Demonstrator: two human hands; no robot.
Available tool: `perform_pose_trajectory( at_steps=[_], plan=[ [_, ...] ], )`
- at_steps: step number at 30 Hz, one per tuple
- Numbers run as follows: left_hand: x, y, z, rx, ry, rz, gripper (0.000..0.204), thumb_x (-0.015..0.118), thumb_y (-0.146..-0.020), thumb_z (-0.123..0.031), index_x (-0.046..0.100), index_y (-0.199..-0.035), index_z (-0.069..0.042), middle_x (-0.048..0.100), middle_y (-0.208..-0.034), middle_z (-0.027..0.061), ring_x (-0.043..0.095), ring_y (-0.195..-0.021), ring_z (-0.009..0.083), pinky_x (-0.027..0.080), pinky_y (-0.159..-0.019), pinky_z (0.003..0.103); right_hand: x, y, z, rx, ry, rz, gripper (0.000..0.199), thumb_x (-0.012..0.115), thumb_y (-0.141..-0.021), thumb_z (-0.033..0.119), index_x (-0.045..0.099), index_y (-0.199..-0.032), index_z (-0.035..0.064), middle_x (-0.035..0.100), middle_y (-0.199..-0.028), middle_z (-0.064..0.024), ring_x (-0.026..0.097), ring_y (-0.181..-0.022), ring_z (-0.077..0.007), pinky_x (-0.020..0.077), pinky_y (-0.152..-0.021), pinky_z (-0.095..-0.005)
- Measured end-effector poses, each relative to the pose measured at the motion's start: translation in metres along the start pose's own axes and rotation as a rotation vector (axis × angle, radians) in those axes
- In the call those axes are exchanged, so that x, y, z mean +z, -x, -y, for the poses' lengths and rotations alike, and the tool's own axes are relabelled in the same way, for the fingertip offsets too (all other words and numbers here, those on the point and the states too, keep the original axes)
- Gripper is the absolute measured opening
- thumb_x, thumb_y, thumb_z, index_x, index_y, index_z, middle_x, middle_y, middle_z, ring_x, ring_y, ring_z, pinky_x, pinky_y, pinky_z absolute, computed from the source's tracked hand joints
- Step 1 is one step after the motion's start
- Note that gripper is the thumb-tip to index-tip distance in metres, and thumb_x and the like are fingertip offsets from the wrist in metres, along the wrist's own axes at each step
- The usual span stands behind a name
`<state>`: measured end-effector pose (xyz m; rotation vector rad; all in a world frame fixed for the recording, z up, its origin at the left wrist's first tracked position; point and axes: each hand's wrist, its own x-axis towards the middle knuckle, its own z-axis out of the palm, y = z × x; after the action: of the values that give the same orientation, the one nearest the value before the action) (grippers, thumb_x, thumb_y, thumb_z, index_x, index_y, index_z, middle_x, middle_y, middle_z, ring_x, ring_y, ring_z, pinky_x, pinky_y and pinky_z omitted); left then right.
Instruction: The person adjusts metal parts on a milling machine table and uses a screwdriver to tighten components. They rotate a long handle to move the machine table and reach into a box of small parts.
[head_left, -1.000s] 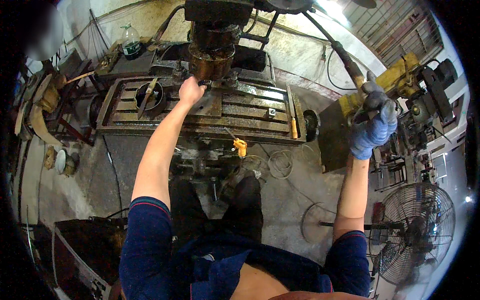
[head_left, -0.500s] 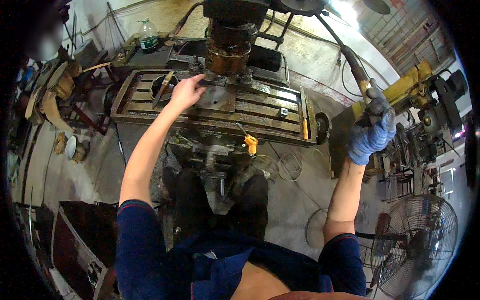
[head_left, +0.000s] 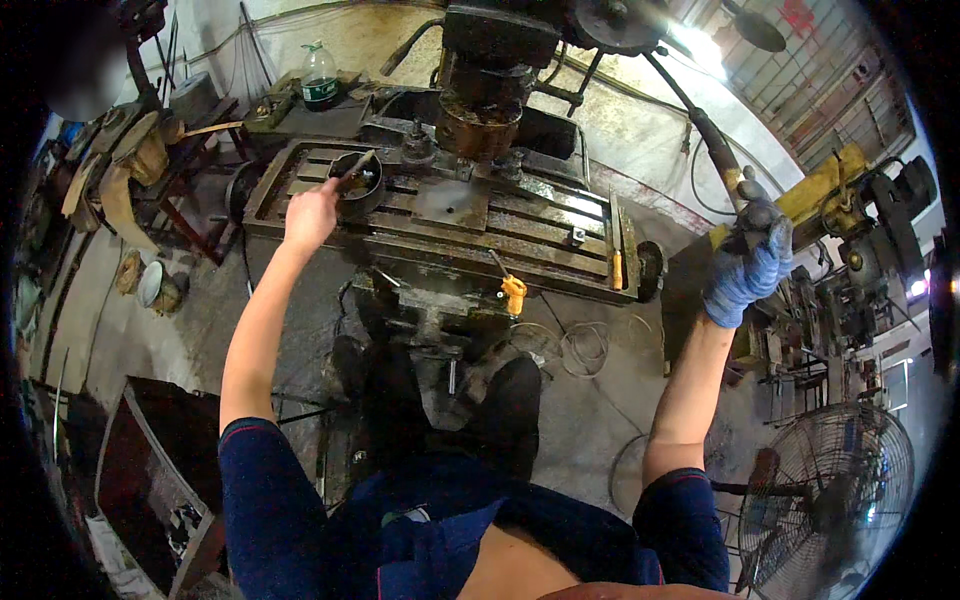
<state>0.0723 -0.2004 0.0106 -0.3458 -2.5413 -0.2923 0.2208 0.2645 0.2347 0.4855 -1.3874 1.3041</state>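
My left hand point(head_left: 313, 216) is closed at the handle of a brush point(head_left: 358, 172), which leans in a dark round bowl point(head_left: 372, 192) on the left part of a slotted machine table point(head_left: 420, 248). The brush's lower end is hard to make out. My right hand point(head_left: 752, 262), in a blue-grey glove, is wrapped round the end of a long lever point(head_left: 712, 140) coming down from the machine. A flat metal plate point(head_left: 447, 208) lies on the table under the dark machine head point(head_left: 480, 125); a small hole shows in it.
A yellow-handled piece point(head_left: 514, 296) sticks out at the table's front edge. An orange-handled tool point(head_left: 617, 268) and a small metal block point(head_left: 578, 236) lie on its right part. A plastic bottle point(head_left: 320, 85) stands behind left. A fan point(head_left: 830, 500) stands at lower right.
My left hand has moved left from beside the plate to the brush, and its fingers have closed there. My right hand stays on the lever. The whole view has shifted slightly.
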Motion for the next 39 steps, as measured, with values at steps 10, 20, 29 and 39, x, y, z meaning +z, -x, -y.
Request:
perform_pose_trajectory(
  at_steps=[10,20,29,39],
  plan=[
    [0.048,-0.030,-0.098,-0.388,0.853,-0.027,0.024,0.051,-0.084,-0.017,0.062,-0.099,0.000,0.063,-0.082,0.0178,0.062,-0.074,0.0284,0.048,-0.067,0.035,-0.009,0.006,-0.013,-0.119,-0.114,0.165,0.028,0.046,-0.087,0.023,0.055,-0.071,0.0017,0.054,-0.072,-0.0090,0.057,-0.088,-0.0299,0.0245,-0.102,-0.0589],
    [0.079,-0.049,-0.137,-0.412,0.710,0.002,0.027,0.050,-0.082,-0.017,0.061,-0.102,-0.002,0.062,-0.094,0.0196,0.059,-0.090,0.0346,0.046,-0.078,0.041,-0.011,0.011,-0.016,-0.017,-0.061,0.019,0.032,0.051,-0.084,0.030,0.056,-0.071,0.0016,0.058,-0.076,-0.0142,0.057,-0.088,-0.0298,0.0260,-0.102,-0.0571],
    [0.071,-0.040,-0.138,-0.396,0.732,0.029,0.026,0.051,-0.083,-0.017,0.062,-0.101,-0.003,0.062,-0.093,0.0194,0.059,-0.090,0.0341,0.047,-0.077,0.039,-0.007,0.022,-0.017,-0.068,-0.099,0.092,0.031,0.052,-0.083,0.026,0.053,-0.066,-0.0002,0.056,-0.072,-0.0121,0.056,-0.081,-0.0246,0.0279,-0.101,-0.0541],
    [0.052,-0.023,-0.131,-0.403,0.917,0.138,0.025,0.049,-0.086,-0.013,0.059,-0.104,0.001,0.062,-0.070,0.0146,0.059,-0.051,0.0214,0.047,-0.054,0.033,-0.009,0.041,-0.023,0.020,-0.073,0.020,0.034,0.053,-0.083,0.029,0.050,-0.063,0.0026,0.048,-0.064,-0.0064,0.054,-0.081,-0.0255,0.0286,-0.099,-0.0544]
  ],
)
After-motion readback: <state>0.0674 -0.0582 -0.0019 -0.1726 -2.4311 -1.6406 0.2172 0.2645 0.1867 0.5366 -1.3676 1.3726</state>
